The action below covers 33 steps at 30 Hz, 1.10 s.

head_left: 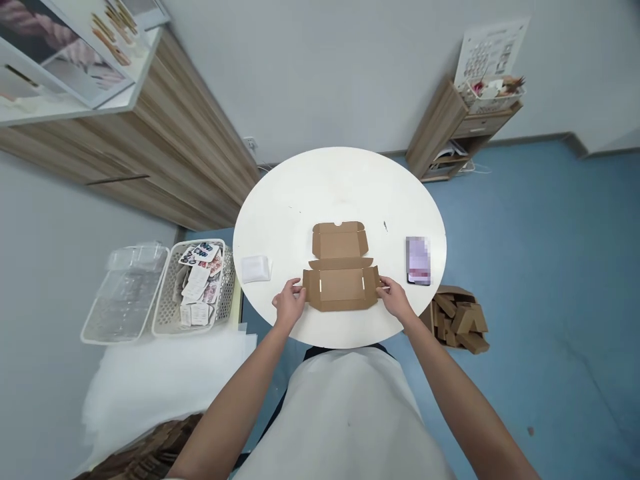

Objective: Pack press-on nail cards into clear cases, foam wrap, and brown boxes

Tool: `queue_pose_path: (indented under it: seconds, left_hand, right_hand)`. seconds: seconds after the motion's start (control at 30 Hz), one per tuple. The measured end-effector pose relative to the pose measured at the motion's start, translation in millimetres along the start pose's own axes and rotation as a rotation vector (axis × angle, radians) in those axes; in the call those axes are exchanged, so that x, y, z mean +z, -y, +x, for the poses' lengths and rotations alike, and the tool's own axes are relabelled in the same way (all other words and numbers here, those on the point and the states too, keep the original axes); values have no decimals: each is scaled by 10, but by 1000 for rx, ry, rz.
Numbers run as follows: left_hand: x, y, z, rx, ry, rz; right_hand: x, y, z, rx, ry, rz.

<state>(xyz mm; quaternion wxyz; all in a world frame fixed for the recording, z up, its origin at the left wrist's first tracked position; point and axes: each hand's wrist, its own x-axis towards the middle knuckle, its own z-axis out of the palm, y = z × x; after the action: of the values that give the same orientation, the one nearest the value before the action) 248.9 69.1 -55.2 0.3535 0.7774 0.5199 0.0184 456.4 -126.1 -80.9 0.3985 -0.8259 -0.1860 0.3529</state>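
An unfolded brown cardboard box (341,285) lies on the white round table (340,187), its lid panel pointing away from me and its side flaps spread. My left hand (291,301) pinches the left side flap between thumb and fingers. At the opposite end, my right hand (395,297) grips the right side flap in the same way. To the left on the table sits a small stack of white packets (255,269). A phone (418,261) with a blurred screen lies to the right.
Beside the table on the left, a white basket (227,293) holds many printed cards, next to a clear plastic container (125,293). A carton of folded cardboard boxes (459,320) stands on the floor at right. A wooden cabinet (195,133) and a small shelf unit (440,127) stand behind.
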Motion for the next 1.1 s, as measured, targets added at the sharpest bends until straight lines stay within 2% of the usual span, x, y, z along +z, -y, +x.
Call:
queue_pose_path:
  seconds: [0.07,0.13,0.2,0.23,0.37,0.47,0.63,0.8,0.97,1.1]
  left_hand:
    - [-25,63,62,19,-34,12]
    - [-34,134,66,69,-115,80]
    - [-28,188,11,169,-166,172]
    - [-20,202,-32,235,-155,215]
    - [56,168,-208,496,57,330]
    - [156,98,-261,591,164,389]
    - [282,16,-198,575,226,475]
    - [323,-61,-68,503,257,525]
    - [337,-165,37,451,281,553]
    - [326,-263,93,436,245,614]
  right_hand:
    - [2,65,3,4,-65,-97]
    - [18,100,-15,-15,-146,-206]
    - [40,113,-46,-47,-199,-294]
    - [49,121,-59,-61,-211,-327]
    - [53,220,-6,-69,-192,-379]
    - [31,371,189,-50,-156,-355]
    - [28,563,685,13,-61,-210]
    - [107,571,1064,47,21,-113]
    - [186,564,1128,74,10,-348]
    - [192,585,1060,35,27,-385]
